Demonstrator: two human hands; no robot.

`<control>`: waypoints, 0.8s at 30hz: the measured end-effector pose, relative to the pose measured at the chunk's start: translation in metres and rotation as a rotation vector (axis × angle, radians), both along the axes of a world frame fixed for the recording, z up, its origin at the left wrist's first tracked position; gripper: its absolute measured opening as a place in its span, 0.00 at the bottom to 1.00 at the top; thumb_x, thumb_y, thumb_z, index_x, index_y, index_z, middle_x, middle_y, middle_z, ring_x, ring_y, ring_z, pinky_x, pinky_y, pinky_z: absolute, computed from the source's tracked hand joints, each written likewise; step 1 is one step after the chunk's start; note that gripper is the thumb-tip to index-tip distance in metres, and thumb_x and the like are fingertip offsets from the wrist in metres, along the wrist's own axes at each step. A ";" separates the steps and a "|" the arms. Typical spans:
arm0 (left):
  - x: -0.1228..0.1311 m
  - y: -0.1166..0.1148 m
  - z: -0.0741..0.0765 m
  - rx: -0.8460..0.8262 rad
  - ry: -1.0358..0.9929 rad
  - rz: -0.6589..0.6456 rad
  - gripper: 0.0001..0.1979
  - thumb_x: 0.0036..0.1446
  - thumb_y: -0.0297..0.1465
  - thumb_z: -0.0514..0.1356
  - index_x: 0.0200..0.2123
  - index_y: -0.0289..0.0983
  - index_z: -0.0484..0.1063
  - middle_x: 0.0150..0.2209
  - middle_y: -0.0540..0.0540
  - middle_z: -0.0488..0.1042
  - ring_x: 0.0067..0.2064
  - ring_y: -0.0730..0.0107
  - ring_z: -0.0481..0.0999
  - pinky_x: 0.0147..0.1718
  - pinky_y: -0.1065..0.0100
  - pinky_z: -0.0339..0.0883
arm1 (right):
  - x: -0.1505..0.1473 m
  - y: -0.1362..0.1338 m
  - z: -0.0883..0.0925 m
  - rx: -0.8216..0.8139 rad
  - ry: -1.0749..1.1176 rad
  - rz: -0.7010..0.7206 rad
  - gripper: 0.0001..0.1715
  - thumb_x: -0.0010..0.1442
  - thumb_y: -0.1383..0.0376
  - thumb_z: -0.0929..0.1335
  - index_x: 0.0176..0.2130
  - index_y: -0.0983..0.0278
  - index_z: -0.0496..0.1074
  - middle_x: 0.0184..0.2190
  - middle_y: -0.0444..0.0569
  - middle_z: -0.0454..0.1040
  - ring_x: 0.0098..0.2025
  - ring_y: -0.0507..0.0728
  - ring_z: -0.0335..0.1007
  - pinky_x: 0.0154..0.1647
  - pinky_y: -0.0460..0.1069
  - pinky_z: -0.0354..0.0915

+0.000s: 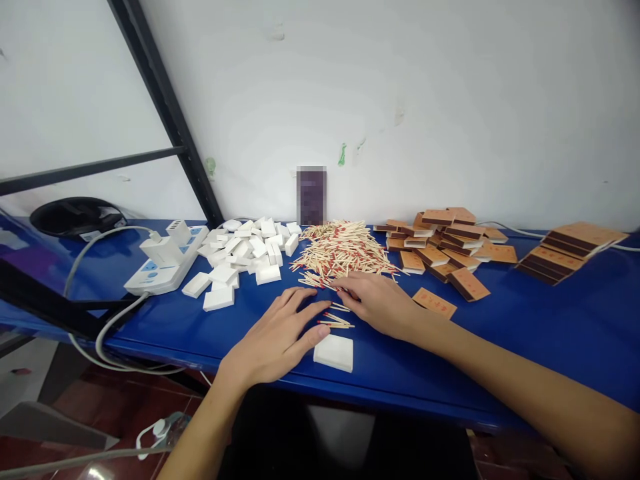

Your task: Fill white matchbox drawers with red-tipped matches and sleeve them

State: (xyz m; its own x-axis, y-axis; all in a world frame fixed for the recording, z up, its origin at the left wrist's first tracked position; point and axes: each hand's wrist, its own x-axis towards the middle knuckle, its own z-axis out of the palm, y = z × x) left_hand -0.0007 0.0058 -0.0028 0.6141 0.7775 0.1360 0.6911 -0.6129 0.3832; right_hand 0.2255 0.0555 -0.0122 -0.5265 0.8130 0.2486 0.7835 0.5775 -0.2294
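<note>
My left hand lies flat on the blue table, fingers stretched out toward a few loose matchsticks. A white inner matchbox tray sits just right of its fingertips. My right hand rests palm down, fingers spread, at the near edge of the big pile of red-tipped matchsticks. Neither hand grips anything that I can see. One brown matchbox sleeve lies flat beside my right wrist.
A heap of white trays lies at the left, with a white power strip and cables beyond it. Brown sleeves are piled at the right, and a neat stack stands farther right. A black metal frame leans against the wall.
</note>
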 end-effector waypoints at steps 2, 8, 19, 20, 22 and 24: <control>0.000 0.000 0.000 0.000 0.011 0.000 0.24 0.72 0.45 0.44 0.66 0.45 0.62 0.65 0.44 0.62 0.66 0.58 0.57 0.66 0.52 0.55 | -0.001 0.000 0.000 0.030 -0.088 -0.013 0.16 0.70 0.66 0.61 0.50 0.60 0.75 0.41 0.50 0.77 0.40 0.58 0.73 0.33 0.50 0.57; 0.002 0.000 -0.003 0.021 0.067 0.021 0.27 0.71 0.48 0.44 0.68 0.46 0.57 0.65 0.45 0.61 0.65 0.56 0.56 0.65 0.50 0.54 | 0.003 -0.004 0.000 0.046 -0.083 0.033 0.14 0.68 0.66 0.62 0.45 0.62 0.77 0.38 0.49 0.75 0.39 0.56 0.72 0.32 0.49 0.58; 0.005 0.002 -0.002 0.029 0.081 0.032 0.29 0.71 0.49 0.44 0.69 0.44 0.56 0.64 0.42 0.62 0.63 0.53 0.58 0.62 0.48 0.57 | 0.014 -0.003 -0.007 0.087 0.100 0.177 0.16 0.63 0.73 0.62 0.44 0.63 0.77 0.38 0.50 0.76 0.40 0.57 0.71 0.40 0.50 0.64; 0.005 0.002 -0.002 0.024 0.079 0.031 0.29 0.71 0.49 0.45 0.69 0.45 0.56 0.63 0.43 0.62 0.62 0.53 0.59 0.62 0.48 0.57 | 0.013 -0.003 -0.007 0.088 0.113 0.187 0.16 0.63 0.73 0.62 0.44 0.63 0.77 0.38 0.51 0.76 0.40 0.57 0.71 0.41 0.51 0.65; 0.007 0.002 -0.001 0.019 0.073 0.031 0.28 0.70 0.49 0.45 0.69 0.47 0.56 0.63 0.43 0.62 0.61 0.52 0.59 0.61 0.48 0.58 | 0.013 -0.003 -0.007 0.088 0.108 0.210 0.16 0.64 0.72 0.62 0.44 0.64 0.77 0.37 0.51 0.77 0.41 0.58 0.71 0.42 0.51 0.65; 0.009 0.001 -0.001 0.021 0.070 0.038 0.28 0.70 0.49 0.45 0.68 0.48 0.57 0.62 0.43 0.63 0.61 0.51 0.60 0.60 0.46 0.58 | 0.014 -0.002 -0.007 0.085 0.085 0.231 0.15 0.64 0.72 0.63 0.44 0.64 0.77 0.37 0.52 0.77 0.41 0.58 0.71 0.42 0.52 0.65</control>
State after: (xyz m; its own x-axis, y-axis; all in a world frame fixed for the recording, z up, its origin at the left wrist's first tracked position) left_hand 0.0081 0.0071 -0.0034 0.5926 0.7979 0.1103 0.7388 -0.5930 0.3201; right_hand 0.2390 0.0535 -0.0188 -0.6698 0.6483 0.3620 0.6090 0.7586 -0.2318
